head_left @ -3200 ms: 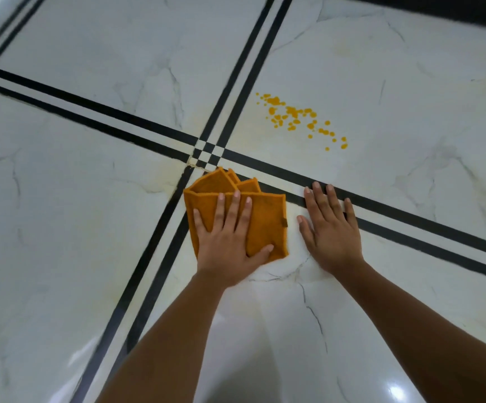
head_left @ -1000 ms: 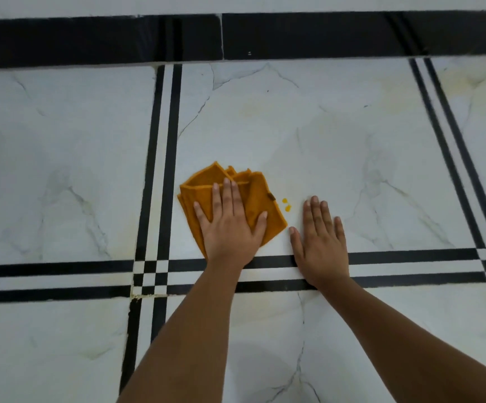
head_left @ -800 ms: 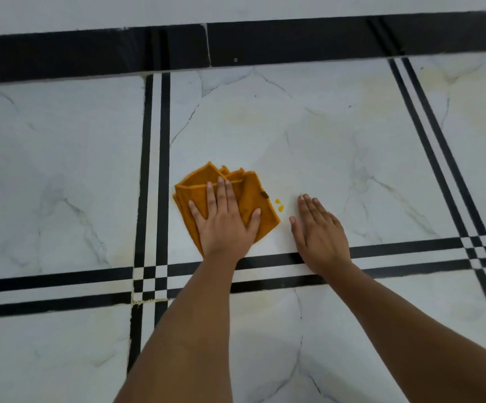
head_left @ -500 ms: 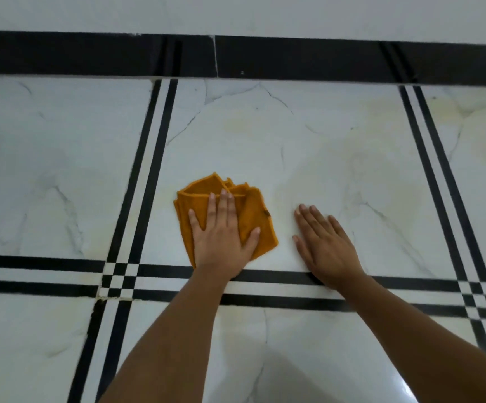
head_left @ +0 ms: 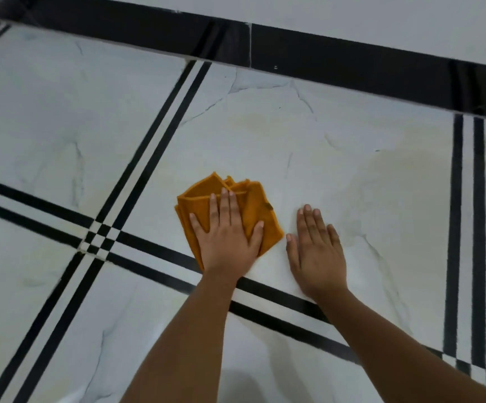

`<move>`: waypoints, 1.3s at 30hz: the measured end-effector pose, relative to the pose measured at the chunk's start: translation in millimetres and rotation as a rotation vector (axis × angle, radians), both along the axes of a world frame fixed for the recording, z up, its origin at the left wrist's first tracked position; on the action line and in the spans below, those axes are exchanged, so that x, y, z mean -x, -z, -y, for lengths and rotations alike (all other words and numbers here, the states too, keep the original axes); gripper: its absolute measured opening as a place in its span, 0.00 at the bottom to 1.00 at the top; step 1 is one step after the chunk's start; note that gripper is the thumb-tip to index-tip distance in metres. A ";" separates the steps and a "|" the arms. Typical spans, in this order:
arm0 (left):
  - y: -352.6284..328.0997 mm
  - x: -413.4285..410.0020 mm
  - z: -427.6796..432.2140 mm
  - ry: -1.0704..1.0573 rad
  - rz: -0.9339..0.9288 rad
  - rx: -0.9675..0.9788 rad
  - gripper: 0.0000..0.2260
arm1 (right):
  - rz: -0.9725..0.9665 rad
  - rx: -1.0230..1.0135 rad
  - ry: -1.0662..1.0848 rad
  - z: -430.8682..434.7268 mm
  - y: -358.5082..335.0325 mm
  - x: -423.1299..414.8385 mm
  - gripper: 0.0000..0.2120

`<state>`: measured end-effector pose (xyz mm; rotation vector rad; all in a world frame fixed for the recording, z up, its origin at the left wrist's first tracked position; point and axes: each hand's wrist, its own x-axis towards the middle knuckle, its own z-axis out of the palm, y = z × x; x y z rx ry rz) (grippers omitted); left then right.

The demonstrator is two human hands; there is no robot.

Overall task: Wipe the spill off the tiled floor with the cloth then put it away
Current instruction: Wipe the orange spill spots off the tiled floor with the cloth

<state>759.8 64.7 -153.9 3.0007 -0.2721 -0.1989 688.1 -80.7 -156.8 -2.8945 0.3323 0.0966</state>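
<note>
Left hand: lay flat, palm down, fingers spread and extended, pressing on the cloth without gripping it
Right hand: lay flat, palm down, fingers extended and close together, resting on bare tile just to the right of the cloth, holding nothing
Cloth: orange, folded into several layers, lay on the white marble-patterned tiled floor; its far corners fanned out beyond the left fingertips; a small dark tag showed at its right edge
Cloth position: sat inside one large tile, just beyond the double black stripes that passed under both wrists
Spill: no droplets were visible on the tile around the cloth; faint yellowish tinting was visible on the tile surface farther out
Far boundary: a wide black band ran across the top of the view
Forearms: both bare, reaching forward from the lower edge
</note>
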 end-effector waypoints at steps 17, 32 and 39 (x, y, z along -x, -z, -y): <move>1.4 2.3 13.7 -0.235 0.001 0.007 0.35 | 0.028 0.043 -0.155 22.5 5.2 6.4 0.28; -3.3 32.8 2.2 -0.106 -0.030 0.003 0.36 | 0.023 0.042 -0.167 23.8 3.3 5.9 0.28; -16.3 65.5 3.8 -0.121 -0.149 0.036 0.36 | 0.019 0.011 -0.194 23.7 -0.6 6.6 0.32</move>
